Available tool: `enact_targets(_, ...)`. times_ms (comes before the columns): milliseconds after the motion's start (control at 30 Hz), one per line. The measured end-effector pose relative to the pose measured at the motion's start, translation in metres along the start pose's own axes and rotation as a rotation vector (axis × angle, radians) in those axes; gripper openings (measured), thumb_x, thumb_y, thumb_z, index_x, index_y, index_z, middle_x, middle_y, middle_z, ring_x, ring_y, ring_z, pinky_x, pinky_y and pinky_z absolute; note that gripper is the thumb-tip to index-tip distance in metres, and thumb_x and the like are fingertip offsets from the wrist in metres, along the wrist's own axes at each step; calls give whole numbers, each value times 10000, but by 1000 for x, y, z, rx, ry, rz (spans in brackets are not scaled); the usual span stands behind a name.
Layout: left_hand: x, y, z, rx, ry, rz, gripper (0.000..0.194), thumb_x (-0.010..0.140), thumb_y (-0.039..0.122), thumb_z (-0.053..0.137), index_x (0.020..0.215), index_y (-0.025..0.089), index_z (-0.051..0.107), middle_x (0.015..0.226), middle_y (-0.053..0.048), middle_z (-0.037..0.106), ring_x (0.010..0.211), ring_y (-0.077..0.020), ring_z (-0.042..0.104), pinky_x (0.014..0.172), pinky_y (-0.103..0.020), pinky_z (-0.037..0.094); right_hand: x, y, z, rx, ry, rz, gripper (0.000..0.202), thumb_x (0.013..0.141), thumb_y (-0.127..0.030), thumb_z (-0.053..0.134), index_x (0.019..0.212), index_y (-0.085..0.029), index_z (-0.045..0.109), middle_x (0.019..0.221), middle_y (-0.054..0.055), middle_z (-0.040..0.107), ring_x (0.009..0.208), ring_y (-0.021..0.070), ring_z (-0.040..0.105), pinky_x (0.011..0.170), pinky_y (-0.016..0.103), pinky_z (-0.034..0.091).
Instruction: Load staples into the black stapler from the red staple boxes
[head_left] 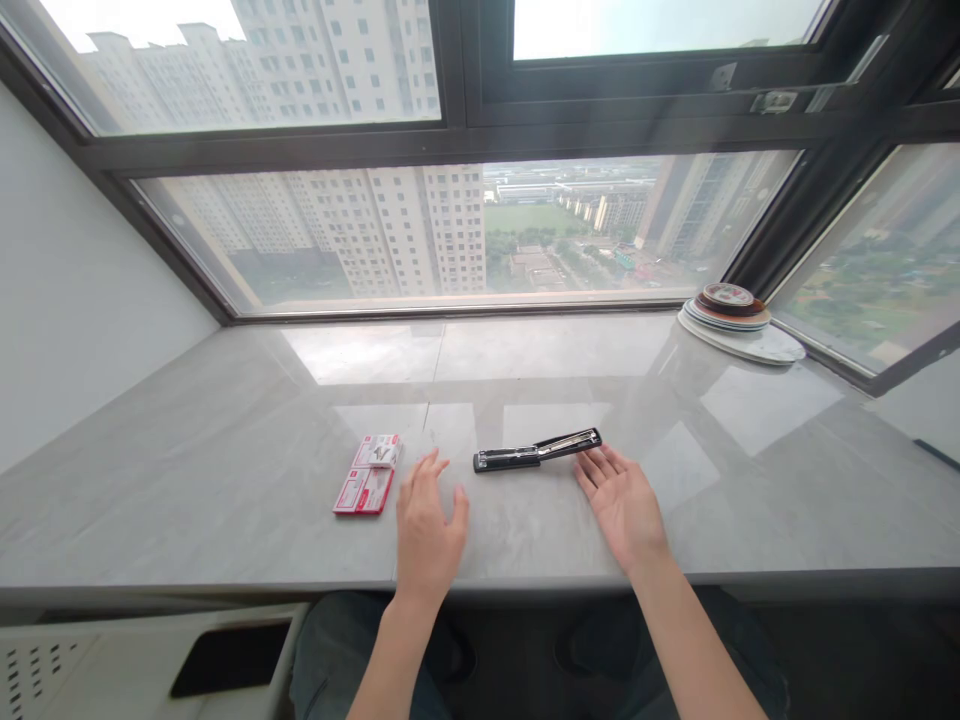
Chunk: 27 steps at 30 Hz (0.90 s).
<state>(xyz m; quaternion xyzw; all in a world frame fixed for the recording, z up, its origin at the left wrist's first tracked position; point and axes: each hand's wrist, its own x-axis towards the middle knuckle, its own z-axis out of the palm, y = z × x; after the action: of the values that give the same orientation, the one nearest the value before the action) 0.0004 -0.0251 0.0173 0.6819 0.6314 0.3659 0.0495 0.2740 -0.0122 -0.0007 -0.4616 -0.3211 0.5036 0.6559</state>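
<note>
A black stapler (538, 453), swung wide open with its metal inside showing, lies on the grey marble-look sill. My right hand (621, 500) is turned palm up by the stapler's right end, fingers stretched out; the fingertips are at or just under that end, and I cannot tell if they touch it. My left hand (433, 520) hovers over the surface between the stapler and some red-and-white boxes, thumb apart from the fingers, holding nothing. On top of the flat red-and-white boxes (360, 492) sits a small box (385, 451) with a staple picture.
A stack of plates (739, 325) stands in the far right corner by the window. The sill (225, 480) ends at a front edge above my legs. Below it at the left is a pale plastic item (142, 650) with a dark, flat, phone-like object (231, 660) on it.
</note>
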Motion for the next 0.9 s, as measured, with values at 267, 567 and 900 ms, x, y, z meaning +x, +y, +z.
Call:
enact_targets(267, -21, -60, -43, 290, 51, -168, 367, 953, 368, 604, 1311, 322, 674, 1534, -101, 451, 1414, -395, 374, 1126, -646, 362, -53, -10, -5, -316, -171, 249, 442, 934, -566, 603, 1184, -207, 670, 1016, 88, 722, 805, 213, 712, 699, 350, 607)
enact_targets(567, -14, 4, -7, -224, -364, 124, 519, 882, 267, 727, 1381, 357, 615, 1164, -31, 700, 1105, -241, 630, 1026, -423, 511, -39, -16, 38, -600, -595, 388, 455, 956, -608, 536, 1063, -188, 675, 712, -24, 651, 381, 70, 437, 410, 226, 303)
enact_targets(900, 4, 16, 8, -332, -426, 170, 399, 880, 266, 745, 1265, 327, 660, 1172, -6, 722, 1158, -240, 624, 1029, -416, 510, -3, -26, 6, -915, -462, 270, 408, 907, -577, 597, 786, -188, 612, 559, -34, 546, 486, 104, 406, 485, 237, 274)
